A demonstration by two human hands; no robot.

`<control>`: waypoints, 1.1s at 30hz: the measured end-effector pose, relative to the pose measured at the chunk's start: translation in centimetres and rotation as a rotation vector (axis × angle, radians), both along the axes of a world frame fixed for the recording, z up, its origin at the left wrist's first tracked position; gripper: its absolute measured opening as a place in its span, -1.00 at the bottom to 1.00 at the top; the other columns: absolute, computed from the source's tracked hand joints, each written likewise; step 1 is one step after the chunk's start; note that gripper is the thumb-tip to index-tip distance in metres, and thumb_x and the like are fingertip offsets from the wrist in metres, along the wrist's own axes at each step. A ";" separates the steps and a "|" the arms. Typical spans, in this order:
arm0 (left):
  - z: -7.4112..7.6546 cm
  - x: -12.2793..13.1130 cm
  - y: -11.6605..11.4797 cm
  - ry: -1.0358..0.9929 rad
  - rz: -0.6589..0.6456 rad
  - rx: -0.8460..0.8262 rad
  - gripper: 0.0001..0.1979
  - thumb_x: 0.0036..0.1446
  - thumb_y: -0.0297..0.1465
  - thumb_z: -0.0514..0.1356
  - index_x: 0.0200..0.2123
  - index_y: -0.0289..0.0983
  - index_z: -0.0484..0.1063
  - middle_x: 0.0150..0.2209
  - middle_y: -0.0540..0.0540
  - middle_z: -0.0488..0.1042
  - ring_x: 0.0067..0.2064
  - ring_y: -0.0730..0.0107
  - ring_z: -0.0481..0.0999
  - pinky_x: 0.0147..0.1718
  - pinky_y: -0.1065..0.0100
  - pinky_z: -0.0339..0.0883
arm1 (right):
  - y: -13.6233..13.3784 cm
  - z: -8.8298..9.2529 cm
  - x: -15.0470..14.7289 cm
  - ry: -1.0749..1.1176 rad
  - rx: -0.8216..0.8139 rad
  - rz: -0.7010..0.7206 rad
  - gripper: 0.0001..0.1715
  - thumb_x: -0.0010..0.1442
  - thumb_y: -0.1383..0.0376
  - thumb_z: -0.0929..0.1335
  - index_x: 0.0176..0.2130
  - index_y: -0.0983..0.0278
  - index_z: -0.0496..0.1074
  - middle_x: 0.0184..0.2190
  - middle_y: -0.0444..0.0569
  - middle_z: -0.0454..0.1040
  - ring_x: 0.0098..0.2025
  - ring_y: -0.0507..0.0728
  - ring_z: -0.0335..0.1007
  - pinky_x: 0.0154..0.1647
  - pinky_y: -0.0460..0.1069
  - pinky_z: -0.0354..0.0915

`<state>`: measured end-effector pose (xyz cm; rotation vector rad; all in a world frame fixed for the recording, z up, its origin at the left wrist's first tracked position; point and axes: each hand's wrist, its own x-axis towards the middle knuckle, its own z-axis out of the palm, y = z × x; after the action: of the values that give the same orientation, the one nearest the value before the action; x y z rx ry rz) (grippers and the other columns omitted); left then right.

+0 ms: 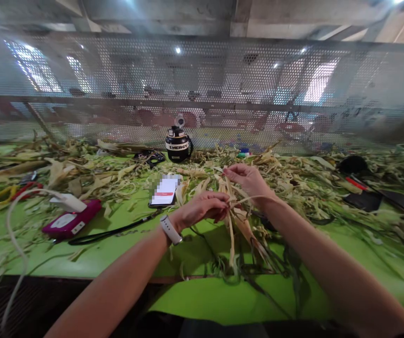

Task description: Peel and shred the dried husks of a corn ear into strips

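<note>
Holding a husk bundle (243,225) in the left hand (205,207) and pinching its upper end with the right hand (247,178), near frame centre, above the green surface (99,258).

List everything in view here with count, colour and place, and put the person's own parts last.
Table: 1, green, beneath everything
Loose husk strips: many, pale yellow and green, across the table
Husk bundle: 1, pale yellow, at both hands
Bottle: 1, black with pale band, rear middle
Phone: 1, pale screen, left of the hands
Power strip: 1, magenta, left
Charger: 1, white, on the power strip
Cable: 1, white, far left
Perforated screen: 1, grey, behind the table
Small dark items: several, right side, unclear
Watch: 1, pale, left wrist
Left hand, right hand: 2, bare, centre
</note>
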<state>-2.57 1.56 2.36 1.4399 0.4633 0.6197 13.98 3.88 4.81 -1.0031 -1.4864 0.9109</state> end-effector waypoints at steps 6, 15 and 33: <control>-0.8 0.8 -0.4 -0.066 0.128 -0.047 -0.66 -0.01 -0.16 0.23 -0.42 -0.36 0.49 -0.66 0.08 0.15 -0.61 0.62 0.07 -0.64 0.48 -0.12 | -0.6 -0.5 -0.8 -0.042 -0.030 0.074 -0.67 -0.06 0.06 0.42 -0.50 0.29 0.42 -0.56 -0.17 0.33 -0.49 -0.02 0.17 -0.45 -0.08 0.15; -0.7 1.1 -0.7 -0.028 0.077 0.045 -0.67 0.05 -0.17 0.21 -0.29 -0.34 0.54 -0.69 0.09 0.19 -0.64 0.65 0.11 -0.66 0.51 -0.09 | 0.1 -1.3 -1.2 -0.102 0.115 -0.102 -0.82 -0.01 0.19 0.37 -0.46 0.27 0.46 -0.41 -0.04 0.40 -0.35 0.08 0.32 -0.30 0.00 0.27; -1.5 1.3 1.1 -0.331 0.285 -0.140 -0.72 -0.02 -0.22 0.28 -0.46 -0.32 0.34 -0.66 0.14 0.07 -0.63 0.68 0.00 -0.66 0.54 -0.15 | -0.2 -1.0 -1.2 0.124 0.011 -0.041 -0.59 -0.08 -0.02 0.42 -0.52 0.28 0.41 -0.69 -0.23 0.19 -0.63 -0.06 0.06 -0.62 -0.12 0.06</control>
<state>-1.24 2.69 0.87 1.1195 0.4424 1.0155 12.82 3.69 3.81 -0.9490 -1.3607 0.9184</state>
